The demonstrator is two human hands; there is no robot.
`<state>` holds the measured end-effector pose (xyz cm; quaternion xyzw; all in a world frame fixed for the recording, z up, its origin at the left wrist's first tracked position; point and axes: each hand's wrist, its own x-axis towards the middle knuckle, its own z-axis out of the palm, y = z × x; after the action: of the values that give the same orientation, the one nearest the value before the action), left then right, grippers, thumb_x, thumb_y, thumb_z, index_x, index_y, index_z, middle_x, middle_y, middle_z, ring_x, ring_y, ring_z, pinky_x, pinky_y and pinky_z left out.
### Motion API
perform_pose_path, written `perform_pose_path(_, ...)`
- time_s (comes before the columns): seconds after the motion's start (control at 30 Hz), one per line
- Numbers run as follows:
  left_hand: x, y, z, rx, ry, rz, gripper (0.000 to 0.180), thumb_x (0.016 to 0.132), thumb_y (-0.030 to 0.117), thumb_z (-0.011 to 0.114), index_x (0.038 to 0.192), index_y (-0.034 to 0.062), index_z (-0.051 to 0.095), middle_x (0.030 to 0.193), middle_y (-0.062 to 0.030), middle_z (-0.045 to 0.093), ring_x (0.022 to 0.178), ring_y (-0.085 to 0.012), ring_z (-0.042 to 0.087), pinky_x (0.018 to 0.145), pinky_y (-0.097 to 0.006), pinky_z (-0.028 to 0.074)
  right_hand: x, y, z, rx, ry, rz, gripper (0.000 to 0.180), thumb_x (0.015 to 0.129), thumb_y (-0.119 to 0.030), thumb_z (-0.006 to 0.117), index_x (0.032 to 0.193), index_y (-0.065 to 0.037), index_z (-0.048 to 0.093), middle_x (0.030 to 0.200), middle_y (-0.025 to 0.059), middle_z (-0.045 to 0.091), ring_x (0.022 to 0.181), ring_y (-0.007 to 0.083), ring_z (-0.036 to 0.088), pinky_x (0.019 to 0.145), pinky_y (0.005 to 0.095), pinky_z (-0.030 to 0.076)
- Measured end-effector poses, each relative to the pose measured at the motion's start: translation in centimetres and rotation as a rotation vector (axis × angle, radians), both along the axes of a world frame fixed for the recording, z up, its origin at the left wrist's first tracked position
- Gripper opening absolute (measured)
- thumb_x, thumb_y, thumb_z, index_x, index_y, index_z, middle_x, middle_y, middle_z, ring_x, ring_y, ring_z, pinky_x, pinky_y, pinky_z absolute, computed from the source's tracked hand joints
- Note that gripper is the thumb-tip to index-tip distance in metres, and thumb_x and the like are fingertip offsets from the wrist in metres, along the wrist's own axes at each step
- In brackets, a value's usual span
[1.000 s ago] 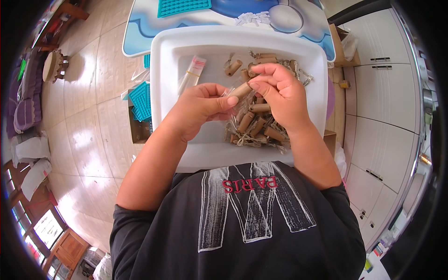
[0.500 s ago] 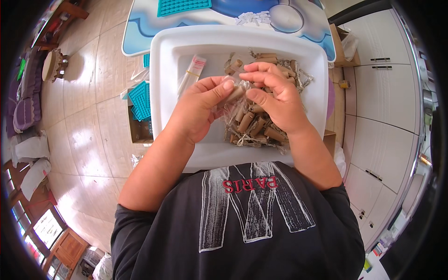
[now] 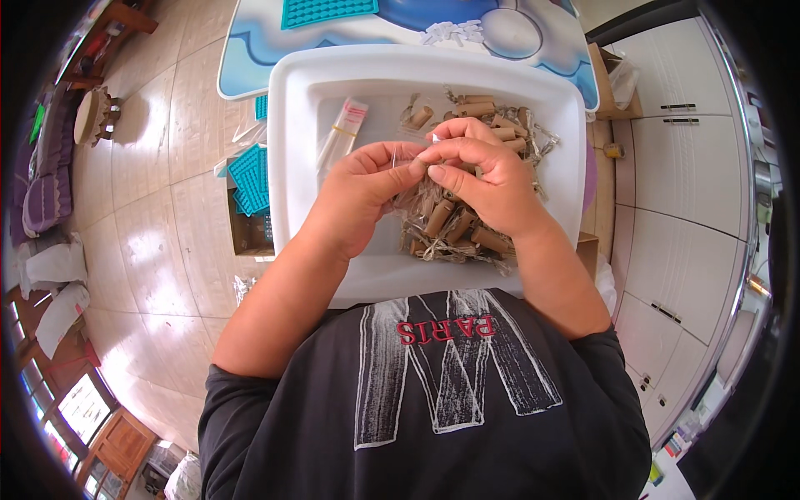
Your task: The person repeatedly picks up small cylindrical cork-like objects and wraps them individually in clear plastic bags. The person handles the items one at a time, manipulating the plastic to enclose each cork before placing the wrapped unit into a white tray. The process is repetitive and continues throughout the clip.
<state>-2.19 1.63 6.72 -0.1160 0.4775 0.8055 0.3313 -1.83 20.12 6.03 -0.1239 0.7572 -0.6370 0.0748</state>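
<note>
Pinched by the left hand (image 3: 354, 196), clear plastic (image 3: 407, 201) hung above the white tub (image 3: 425, 60); the right hand (image 3: 500, 183) arched, fingertips meeting the left thumb, its hold impossible to tell. Both forearms (image 3: 287, 292) angled inward.

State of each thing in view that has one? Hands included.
Left hand: closed on clear plastic
Right hand: fingers bent, grip unclear
Clear plastic: crumpled
Tan cylinders: loosely heaped
White tub: open-topped
Clear bundle: banded
Teal trays: overlapping, left of tub
Cabinet doors: shut
</note>
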Motion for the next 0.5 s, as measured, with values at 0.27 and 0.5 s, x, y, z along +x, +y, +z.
perform_pose_path(0.27, 0.3, 0.4, -1.0, -0.084, 0.161, 0.086, 0.034, 0.083, 0.002, 0.057, 0.116, -0.0003, 0.049, 0.095, -0.0060, 0.061, 0.086, -0.0104, 0.058, 0.074, -0.023, 0.047, -0.3, -0.3, -0.2, -0.050, -0.073, -0.033, 0.020, 0.077, -0.004, 0.066, 0.095, -0.003, 0.058, 0.098, 0.0025, 0.053, 0.086, 0.0102, 0.053, 0.070, 0.0219, 0.044)
perform_pose_path(0.5, 0.2, 0.5, -0.3, -0.200, 0.163, 0.087, 0.036, 0.080, 0.000, 0.061, 0.113, -0.0008, 0.047, 0.090, -0.0046, 0.058, 0.079, -0.0093, 0.054, 0.068, -0.021, 0.043, 0.1, -1.0, -0.5, -0.247, -0.262, -0.104, 0.025, 0.078, -0.004, 0.067, 0.101, -0.004, 0.056, 0.095, 0.0006, 0.054, 0.077, 0.0073, 0.053, 0.065, 0.0215, 0.044)
